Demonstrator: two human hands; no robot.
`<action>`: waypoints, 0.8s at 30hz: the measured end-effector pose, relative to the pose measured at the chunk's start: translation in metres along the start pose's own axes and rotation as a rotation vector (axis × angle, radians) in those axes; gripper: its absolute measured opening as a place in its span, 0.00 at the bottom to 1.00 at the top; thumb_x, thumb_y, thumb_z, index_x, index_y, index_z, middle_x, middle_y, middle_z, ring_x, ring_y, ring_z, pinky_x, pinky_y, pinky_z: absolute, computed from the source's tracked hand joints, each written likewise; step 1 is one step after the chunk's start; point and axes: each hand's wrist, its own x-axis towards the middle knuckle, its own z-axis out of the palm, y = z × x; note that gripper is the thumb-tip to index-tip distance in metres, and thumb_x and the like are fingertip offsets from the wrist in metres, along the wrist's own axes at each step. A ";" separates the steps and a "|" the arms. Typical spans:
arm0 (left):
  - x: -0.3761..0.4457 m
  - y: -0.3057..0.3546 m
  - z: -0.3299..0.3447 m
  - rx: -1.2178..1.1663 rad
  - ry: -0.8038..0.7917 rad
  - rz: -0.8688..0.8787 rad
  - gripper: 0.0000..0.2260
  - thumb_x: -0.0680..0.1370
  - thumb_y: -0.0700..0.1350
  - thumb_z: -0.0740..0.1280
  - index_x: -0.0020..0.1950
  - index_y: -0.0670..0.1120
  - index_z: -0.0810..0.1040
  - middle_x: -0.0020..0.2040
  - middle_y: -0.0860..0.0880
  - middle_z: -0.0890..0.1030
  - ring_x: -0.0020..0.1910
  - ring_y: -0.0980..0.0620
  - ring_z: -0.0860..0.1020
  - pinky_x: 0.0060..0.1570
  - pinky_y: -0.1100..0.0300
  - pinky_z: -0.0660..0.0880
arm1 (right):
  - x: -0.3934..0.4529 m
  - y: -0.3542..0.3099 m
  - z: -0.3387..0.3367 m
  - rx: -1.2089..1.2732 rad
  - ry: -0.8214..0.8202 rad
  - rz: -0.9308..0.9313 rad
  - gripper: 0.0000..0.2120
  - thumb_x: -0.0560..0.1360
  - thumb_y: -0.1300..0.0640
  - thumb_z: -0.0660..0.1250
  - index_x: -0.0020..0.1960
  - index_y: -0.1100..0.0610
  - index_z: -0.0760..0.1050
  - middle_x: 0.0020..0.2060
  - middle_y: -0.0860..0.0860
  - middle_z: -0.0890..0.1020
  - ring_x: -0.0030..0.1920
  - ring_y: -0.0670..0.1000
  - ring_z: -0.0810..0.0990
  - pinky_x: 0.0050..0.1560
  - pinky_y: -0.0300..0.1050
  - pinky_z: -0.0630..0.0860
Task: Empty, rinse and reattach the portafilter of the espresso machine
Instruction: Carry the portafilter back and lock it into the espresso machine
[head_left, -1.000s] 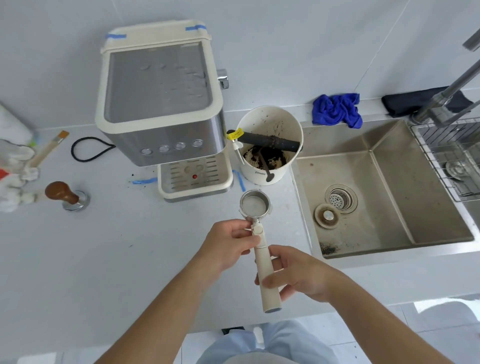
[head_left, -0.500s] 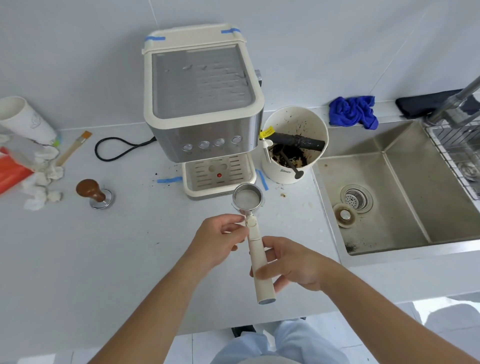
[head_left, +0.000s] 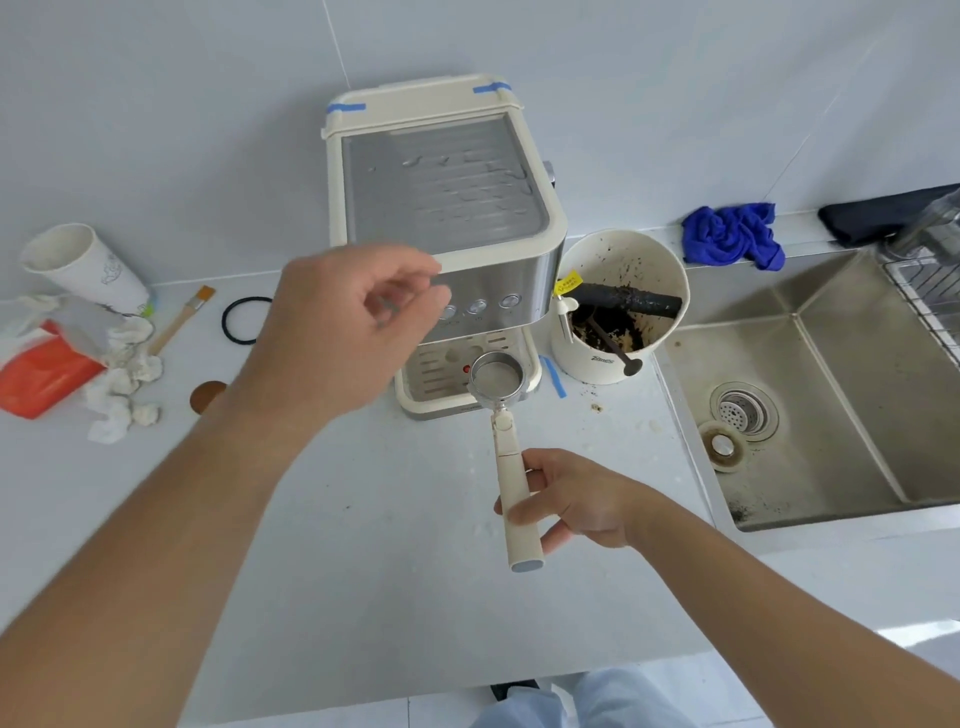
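**Right hand carries the portafilter alone, basket toward the machine**

Right hand (head_left: 574, 501) is what I see wrapped around the lower half of the cream plastic handle of the steel-basket portafilter (head_left: 506, 447), fingers curled behind it and thumb laid across the front. Its long axis runs almost straight away from me, tilted a touch to the left at the far end. The round metal basket points toward the cream and brushed-steel espresso machine (head_left: 441, 208) and sits in front of the drip tray, open face up, looking clean inside. The blue-grey butt of the handle points back at me, over the white countertop (head_left: 363, 545).

My left hand (head_left: 337, 332) is raised in front of the machine's left side, clear of the portafilter, fingers loosely curled with thumb and fingertips drawn close together and nothing between them. It is motion-blurred, so I cannot tell finer detail.

Just right of the machine stands a white round knock bucket (head_left: 618, 306) with a black bar across it and dark coffee grounds inside. Farther right lies the stainless steel sink (head_left: 831, 415), with a crumpled blue cloth (head_left: 732, 236) on the ledge behind it. At far left I see a white paper cup (head_left: 83, 270), an orange packet (head_left: 44, 376), crumpled white tissues (head_left: 122, 395) and a small wooden-handled brush (head_left: 182, 319).
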 end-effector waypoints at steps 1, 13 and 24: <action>0.007 0.001 0.000 0.046 0.009 0.040 0.07 0.75 0.46 0.70 0.50 0.46 0.84 0.41 0.56 0.82 0.40 0.65 0.78 0.45 0.74 0.72 | 0.003 -0.003 0.000 0.000 0.002 -0.007 0.21 0.68 0.65 0.74 0.60 0.59 0.76 0.52 0.56 0.83 0.51 0.55 0.83 0.43 0.53 0.84; 0.094 -0.016 0.019 0.244 -0.268 0.094 0.17 0.78 0.57 0.62 0.61 0.49 0.78 0.56 0.50 0.80 0.56 0.48 0.77 0.58 0.50 0.73 | 0.020 -0.038 -0.009 0.049 -0.006 -0.093 0.21 0.71 0.67 0.72 0.60 0.52 0.75 0.50 0.53 0.81 0.51 0.54 0.82 0.47 0.57 0.84; 0.103 -0.031 0.035 0.200 -0.225 0.008 0.23 0.72 0.64 0.62 0.66 0.59 0.75 0.72 0.55 0.72 0.72 0.59 0.66 0.68 0.58 0.63 | 0.030 -0.053 -0.015 0.035 -0.023 -0.115 0.19 0.74 0.69 0.71 0.59 0.51 0.74 0.54 0.56 0.79 0.52 0.56 0.81 0.39 0.52 0.83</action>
